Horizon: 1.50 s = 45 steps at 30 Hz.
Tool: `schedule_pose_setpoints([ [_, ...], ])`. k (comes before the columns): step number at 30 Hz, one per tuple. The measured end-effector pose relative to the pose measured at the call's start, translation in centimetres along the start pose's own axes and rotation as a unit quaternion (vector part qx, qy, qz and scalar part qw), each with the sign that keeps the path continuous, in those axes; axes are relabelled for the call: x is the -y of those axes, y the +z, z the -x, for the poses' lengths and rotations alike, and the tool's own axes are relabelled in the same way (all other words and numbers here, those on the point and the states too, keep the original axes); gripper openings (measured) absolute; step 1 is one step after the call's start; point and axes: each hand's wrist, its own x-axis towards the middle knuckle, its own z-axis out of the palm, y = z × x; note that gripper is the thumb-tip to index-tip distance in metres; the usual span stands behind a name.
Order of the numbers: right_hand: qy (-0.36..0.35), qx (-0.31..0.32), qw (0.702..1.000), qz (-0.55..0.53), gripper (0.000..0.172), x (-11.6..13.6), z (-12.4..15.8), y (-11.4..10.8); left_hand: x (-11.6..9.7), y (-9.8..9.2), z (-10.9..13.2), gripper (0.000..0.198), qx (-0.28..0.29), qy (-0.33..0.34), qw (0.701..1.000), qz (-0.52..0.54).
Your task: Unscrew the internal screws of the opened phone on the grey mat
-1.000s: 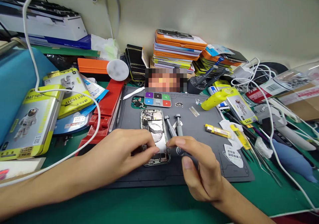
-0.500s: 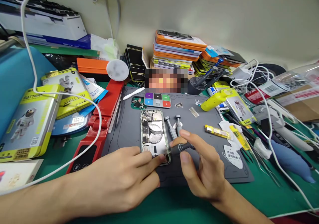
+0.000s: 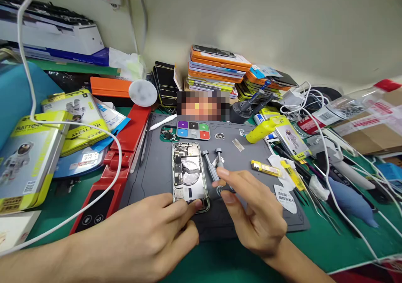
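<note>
An opened smartphone [image 3: 189, 172] with its inner boards and a silver plate exposed lies on a dark grey work mat [image 3: 251, 207]. My left hand [image 3: 153, 228] holds its lower end, fingers curled at the left edge and one fingertip pressed on the bottom part. To the right of the phone, my right hand [image 3: 256, 216] pinches a dark-handled screwdriver [image 3: 226, 188] between thumb and fingers, its tip not clearly visible. Beyond the right fingertips, two grey screwdrivers [image 3: 211, 167] lie side by side on the mat.
A coloured magnetic-looking pad [image 3: 193, 130] and a small green circuit board [image 3: 168, 134] lie behind the phone. A yellow bottle [image 3: 262, 131] stands right. A red hinged tool [image 3: 117, 161] and yellow battery boxes [image 3: 34, 161] sit left. A white cable [image 3: 117, 165] loops across the left side.
The view has shifted, so the scene sits further left. The screwdriver in my right hand has drawn away from the phone's lower right edge. My left hand stays on the phone.
</note>
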Motion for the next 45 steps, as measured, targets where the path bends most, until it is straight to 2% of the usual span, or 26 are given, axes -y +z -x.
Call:
schedule_pose_setpoints([
  [11,-0.025,0.022,0.999,-0.014,0.060,0.3,-0.4,0.3,0.2,-0.2,-0.7,0.034,-0.019,-0.027,0.999,0.028],
  [16,-0.028,0.044,0.998,-0.019,0.063,0.1,-0.3,0.8,1.0,-0.4,-0.8,0.035,-0.008,-0.090,0.987,0.131],
  [18,-0.020,0.045,0.999,-0.010,0.066,0.1,-0.1,0.9,1.6,-0.7,-0.8,0.032,-0.011,-0.148,0.965,0.218],
  [19,-0.019,0.044,0.999,-0.008,0.067,0.1,0.0,1.0,1.9,-0.8,-0.9,0.030,-0.012,-0.194,0.941,0.277],
  [20,-0.018,0.042,0.999,-0.011,0.067,0.2,0.2,1.0,2.3,-1.0,-0.9,0.028,-0.011,-0.249,0.905,0.344],
  [22,-0.004,0.020,0.999,-0.030,0.065,0.5,0.4,1.1,2.9,-1.2,-1.0,0.024,-0.007,-0.359,0.806,0.470],
  [24,0.042,-0.037,0.995,-0.082,0.067,0.8,0.5,1.1,3.5,-1.3,-1.3,0.021,-0.004,-0.433,0.716,0.547],
  [25,0.078,-0.064,0.987,-0.124,0.068,1.0,0.5,1.1,3.6,-1.3,-1.4,0.019,-0.005,-0.451,0.689,0.567],
  [27,0.147,-0.095,0.961,-0.216,0.066,1.2,0.3,1.2,3.9,-1.2,-1.5,0.015,-0.004,-0.466,0.660,0.589],
  [30,0.183,-0.086,0.934,-0.293,0.056,1.3,0.2,1.2,3.9,-1.2,-1.5,0.014,0.002,-0.477,0.637,0.605],
  [38,0.148,-0.052,0.957,-0.245,0.061,1.4,0.4,1.4,4.0,-1.0,-1.4,0.014,0.015,-0.466,0.642,0.608],
  [45,0.188,-0.055,0.939,-0.281,0.053,1.3,0.0,1.4,3.8,-1.0,-1.2,0.011,0.019,-0.466,0.627,0.624],
])
